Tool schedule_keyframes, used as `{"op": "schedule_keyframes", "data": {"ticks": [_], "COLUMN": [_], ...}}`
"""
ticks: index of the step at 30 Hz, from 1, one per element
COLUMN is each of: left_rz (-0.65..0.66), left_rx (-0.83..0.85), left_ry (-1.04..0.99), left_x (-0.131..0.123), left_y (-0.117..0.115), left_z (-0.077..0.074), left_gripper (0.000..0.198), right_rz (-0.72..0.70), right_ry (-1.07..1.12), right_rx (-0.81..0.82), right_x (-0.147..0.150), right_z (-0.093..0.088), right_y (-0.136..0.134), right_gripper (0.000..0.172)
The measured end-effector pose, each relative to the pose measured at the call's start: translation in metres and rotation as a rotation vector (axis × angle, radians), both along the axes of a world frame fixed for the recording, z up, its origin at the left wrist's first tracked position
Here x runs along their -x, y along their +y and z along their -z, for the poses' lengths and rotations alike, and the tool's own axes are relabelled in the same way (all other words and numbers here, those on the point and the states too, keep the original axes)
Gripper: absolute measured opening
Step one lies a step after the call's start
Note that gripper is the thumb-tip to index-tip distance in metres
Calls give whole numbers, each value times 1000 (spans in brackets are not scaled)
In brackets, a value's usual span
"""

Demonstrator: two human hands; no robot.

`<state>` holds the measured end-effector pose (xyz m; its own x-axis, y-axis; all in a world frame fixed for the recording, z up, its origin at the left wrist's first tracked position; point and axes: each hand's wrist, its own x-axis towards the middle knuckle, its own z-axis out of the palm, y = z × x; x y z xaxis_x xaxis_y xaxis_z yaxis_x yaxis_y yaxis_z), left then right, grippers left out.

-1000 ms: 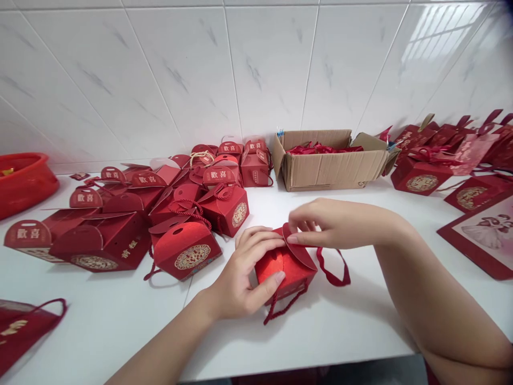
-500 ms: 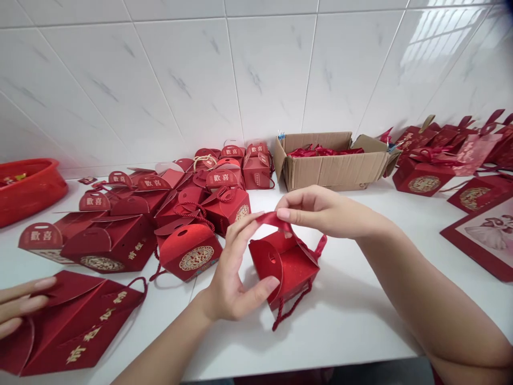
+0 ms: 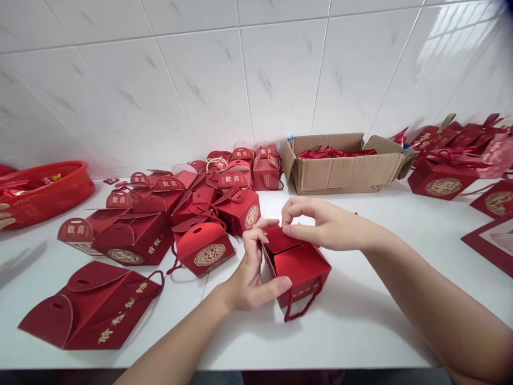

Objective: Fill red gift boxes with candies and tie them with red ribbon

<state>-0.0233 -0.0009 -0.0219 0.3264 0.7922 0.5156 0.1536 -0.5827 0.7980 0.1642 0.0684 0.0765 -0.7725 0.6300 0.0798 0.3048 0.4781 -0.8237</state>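
A small red gift box (image 3: 304, 266) stands on the white tabletop in front of me, its lid flaps partly folded in. My left hand (image 3: 253, 278) wraps round its left side, thumb against the near edge and fingers at the far left corner. Thumb and fingers of my right hand (image 3: 320, 224) are closed at the box's back flap; the fingertips there are partly hidden. A twisted red cord handle (image 3: 306, 311) hangs down the box's near side. To the left, another red gift box (image 3: 98, 307) with gold lettering lies with its flaps loosely up.
Several red gift boxes (image 3: 212, 251) crowd the middle left. Behind stands a cardboard carton (image 3: 340, 177) holding red ribbons. At far left, another person's hand (image 3: 5, 216) touches a red plastic basin (image 3: 60, 195). More red boxes (image 3: 443, 179) line the right; a tiled wall rises behind.
The box's raised back flap has been folded down by my hands. The other person's hand has left the lettered box and is now at the basin. The view has shifted left.
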Motion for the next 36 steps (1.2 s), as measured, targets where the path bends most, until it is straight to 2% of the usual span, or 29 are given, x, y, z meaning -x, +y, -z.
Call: {"op": "schedule_keyframes", "data": {"ticks": [4,9,16,21,26,29,32,34,36], "left_rz": [12,18,47,81,86,7,-218,-330,-328], "left_rx": [-98,-107,-85,-91,-101,-101,-120,-130,-96], "left_ry": [-56,-44,-2,-7,15,7,-30,20,113], "left_x": [-4,-3,0,2,2,3,4,5,5], "left_y": [4,5,5,5,5,6,5,4,2], "left_z": [4,4,4,4,4,6,3,-5,-13], "left_gripper": [49,51,52,53,55,58,39,28,29], "right_rz": [-70,-206,-177,-164,-167,-148,-122,-113,-103], "right_ry": [-137,-224,-133,-173,-119,-108,-140,-142,-137], "right_rx": [-67,-37,20,32,55,46,17,8,-4], "right_x": [3,1,3,2,5,5,5,6,7], "right_z": [11,7,2,-4,2,5,5,5,6], "right_y": [5,3,0,-2,-2,-2,-1,-1,-1], "right_gripper": [15,18,16,14,14,14,17,19,20]}}
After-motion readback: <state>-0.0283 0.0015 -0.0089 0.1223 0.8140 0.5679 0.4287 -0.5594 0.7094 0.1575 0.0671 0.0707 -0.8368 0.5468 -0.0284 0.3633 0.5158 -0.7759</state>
